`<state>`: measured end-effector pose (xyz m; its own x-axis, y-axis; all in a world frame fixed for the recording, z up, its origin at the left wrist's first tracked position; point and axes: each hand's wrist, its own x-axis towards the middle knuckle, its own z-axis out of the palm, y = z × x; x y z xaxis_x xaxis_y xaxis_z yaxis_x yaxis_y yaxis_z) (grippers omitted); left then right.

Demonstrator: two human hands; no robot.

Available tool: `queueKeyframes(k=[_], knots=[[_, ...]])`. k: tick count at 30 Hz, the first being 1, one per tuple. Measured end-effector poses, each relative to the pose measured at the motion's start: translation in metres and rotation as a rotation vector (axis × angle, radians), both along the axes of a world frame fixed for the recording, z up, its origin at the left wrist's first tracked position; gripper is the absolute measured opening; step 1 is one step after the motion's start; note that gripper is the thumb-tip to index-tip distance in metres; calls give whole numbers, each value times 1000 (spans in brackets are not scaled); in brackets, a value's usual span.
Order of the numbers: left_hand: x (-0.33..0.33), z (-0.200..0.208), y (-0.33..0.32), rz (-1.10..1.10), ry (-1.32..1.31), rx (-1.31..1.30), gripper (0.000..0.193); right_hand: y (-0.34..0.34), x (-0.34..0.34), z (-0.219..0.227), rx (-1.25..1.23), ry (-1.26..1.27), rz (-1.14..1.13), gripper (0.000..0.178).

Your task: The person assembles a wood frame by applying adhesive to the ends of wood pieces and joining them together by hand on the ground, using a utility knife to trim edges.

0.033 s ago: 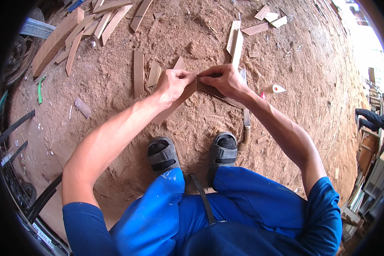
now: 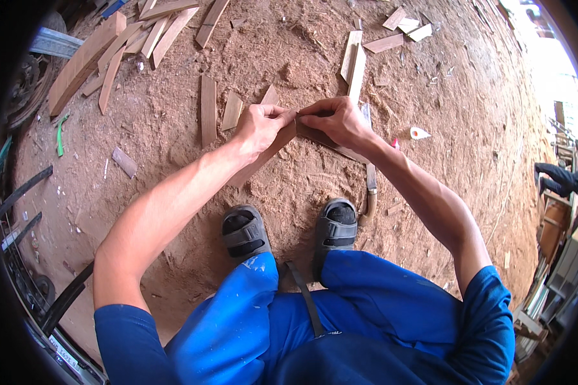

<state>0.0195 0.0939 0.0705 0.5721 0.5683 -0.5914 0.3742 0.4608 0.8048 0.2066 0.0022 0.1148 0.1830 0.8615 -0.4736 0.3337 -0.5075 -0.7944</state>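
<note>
My left hand [image 2: 261, 130] pinches a brown wooden strip [image 2: 263, 160] near its far end. In my right hand [image 2: 340, 122] is a second wooden strip [image 2: 331, 144], gripped near its end. The two strips meet end to end at an angle between my fingertips, forming a peak that points away from me. My fingers partly cover the joint. A tool with a curved wooden handle [image 2: 371, 204] and a metal blade lies under my right forearm, partly hidden. Right of that forearm is a small white bottle-like item [image 2: 419, 133] with an orange spot.
Sawdust covers the ground [image 2: 443, 192]. Short wooden pieces [image 2: 232, 110] lie just beyond my left hand, and pale strips [image 2: 354, 64] beyond the right. A lumber pile [image 2: 87, 64] sits far left, near a green strip [image 2: 61, 135]. Another person's leg [image 2: 555, 178] shows at the right edge.
</note>
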Motion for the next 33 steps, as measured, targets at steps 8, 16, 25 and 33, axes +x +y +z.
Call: queueKeyframes(k=[8, 16, 25, 33], knots=[[1, -3, 3, -60, -4, -12, 27, -2, 1, -1, -14, -22, 51, 30], [-5, -8, 0, 20, -30, -46, 26, -1, 4, 8, 74, -1, 255, 42], [-12, -8, -1, 85, -104, -178, 24, -3, 5, 13, 197, -115, 339, 41], [-13, 8, 3, 135, -222, -217, 28, -8, 11, 21, 330, -115, 338, 40]])
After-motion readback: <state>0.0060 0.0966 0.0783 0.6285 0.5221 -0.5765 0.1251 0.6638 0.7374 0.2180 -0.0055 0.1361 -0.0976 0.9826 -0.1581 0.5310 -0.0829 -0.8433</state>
